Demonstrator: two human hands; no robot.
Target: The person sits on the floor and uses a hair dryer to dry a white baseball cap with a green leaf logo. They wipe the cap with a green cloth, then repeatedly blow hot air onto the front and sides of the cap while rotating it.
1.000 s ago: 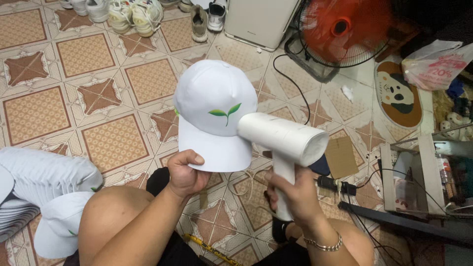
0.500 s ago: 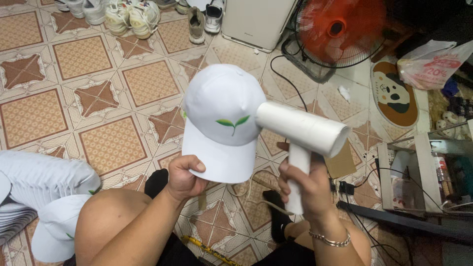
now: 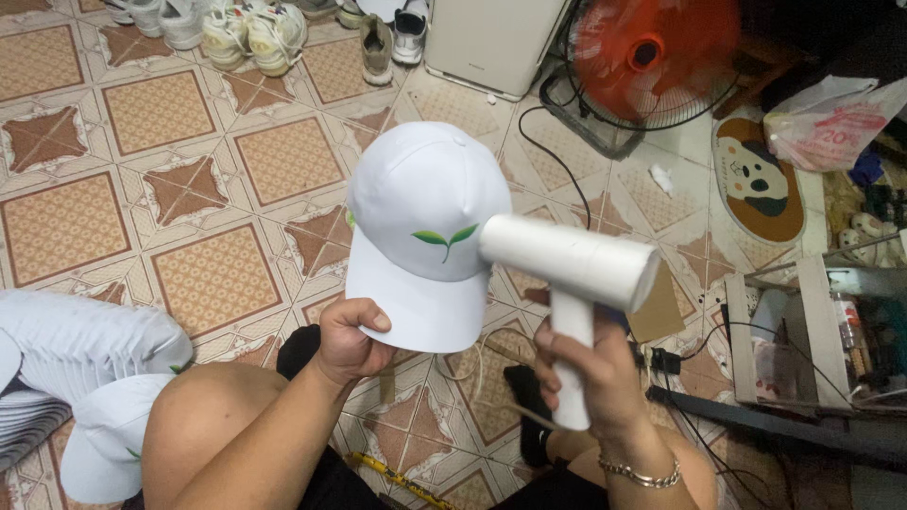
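Observation:
My left hand (image 3: 348,342) grips the brim of a white cap (image 3: 423,222) with a small green leaf emblem on its front, holding it up over the tiled floor. My right hand (image 3: 597,366) is wrapped around the handle of a white handheld steamer (image 3: 572,269). The steamer's barrel points left, its nozzle end against the cap's front panel just right of the emblem. My bare knee (image 3: 213,425) sits below the left hand.
A stack of white caps (image 3: 71,354) lies at the left, one more cap (image 3: 104,444) beside my knee. Shoes (image 3: 250,33) line the far floor. A red fan (image 3: 652,57), a white box (image 3: 491,38), cables (image 3: 557,161), a dog-face mat (image 3: 756,179) and a cluttered shelf (image 3: 822,340) fill the right.
The cap has drifted slightly right and the steamer has swung its nozzle closer, now meeting the cap's front beside the emblem. Both hands keep their grips.

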